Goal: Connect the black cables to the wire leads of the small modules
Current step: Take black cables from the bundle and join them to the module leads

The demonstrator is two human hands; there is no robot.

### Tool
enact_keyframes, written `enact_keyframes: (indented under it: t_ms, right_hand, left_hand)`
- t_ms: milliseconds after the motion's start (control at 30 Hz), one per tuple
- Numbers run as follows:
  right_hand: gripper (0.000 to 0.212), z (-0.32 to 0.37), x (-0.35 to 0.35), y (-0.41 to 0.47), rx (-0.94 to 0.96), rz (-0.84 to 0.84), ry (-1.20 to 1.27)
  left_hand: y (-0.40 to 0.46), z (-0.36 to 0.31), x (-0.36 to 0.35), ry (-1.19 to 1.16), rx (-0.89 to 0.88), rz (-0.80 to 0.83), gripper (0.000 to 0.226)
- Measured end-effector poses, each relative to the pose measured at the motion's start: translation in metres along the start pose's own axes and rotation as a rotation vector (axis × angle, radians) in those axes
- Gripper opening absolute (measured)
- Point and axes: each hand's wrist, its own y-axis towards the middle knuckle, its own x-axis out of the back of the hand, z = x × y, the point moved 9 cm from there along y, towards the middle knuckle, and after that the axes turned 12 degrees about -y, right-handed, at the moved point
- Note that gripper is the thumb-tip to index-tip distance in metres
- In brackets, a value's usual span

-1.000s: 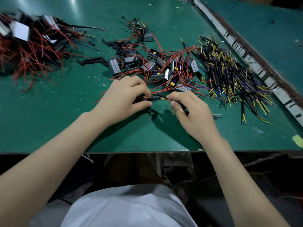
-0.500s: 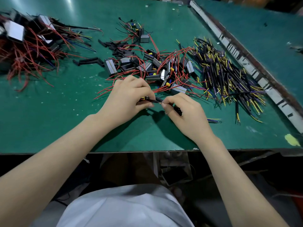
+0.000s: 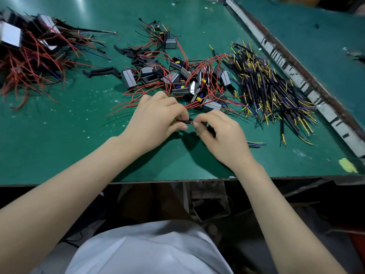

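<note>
Both hands met near the middle of the green table [image 3: 59, 147], a little toward its near edge; the left hand [image 3: 156, 119] curled its fingers and thumb round one end of a short black cable [image 3: 184, 121], while the right hand [image 3: 221, 135] pinched the other end between thumb and forefinger, so that only a small stretch of the cable showed between them (whether a wire lead was already joined there could not be told). At twelve o'clock from the hands lay a heap of small modules [image 3: 177, 80], grey and black blocks tangled in red wire leads [image 3: 138, 95], the nearest leads touching the left hand's knuckles; at two o'clock lay a spread pile of black cables [image 3: 272, 89] with yellow and purple ends, reaching toward the metal strip [image 3: 296, 76] that ran along the table's right side. At ten o'clock, well apart from the hands, sat a larger heap of red-wired modules [image 3: 29, 52]; between the two heaps lay a few loose black sleeves [image 3: 102, 71]. A yellow patch [image 3: 347, 165] marked the table at four o'clock.
</note>
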Motion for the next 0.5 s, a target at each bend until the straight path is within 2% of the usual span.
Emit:
enact_keyframes:
  t_ms: [67, 167, 300, 500]
  right_hand:
    - [0.011, 0.003, 0.001, 0.000, 0.021, -0.006, -0.020]
    - [0.011, 0.004, 0.001, 0.000, 0.042, -0.008, -0.020]
    - [0.010, 0.005, 0.000, 0.000, 0.052, -0.004, -0.054]
    - [0.009, 0.004, -0.004, 0.000, 0.062, 0.045, 0.029]
  left_hand:
    - [0.001, 0.008, -0.004, -0.034, 0.068, 0.038, 0.028]
    - [0.003, 0.010, -0.006, -0.053, 0.076, 0.054, 0.025]
    - [0.005, 0.001, -0.007, -0.015, 0.058, 0.028, 0.024]
    - [0.000, 0.001, -0.002, -0.064, 0.056, -0.023, 0.020]
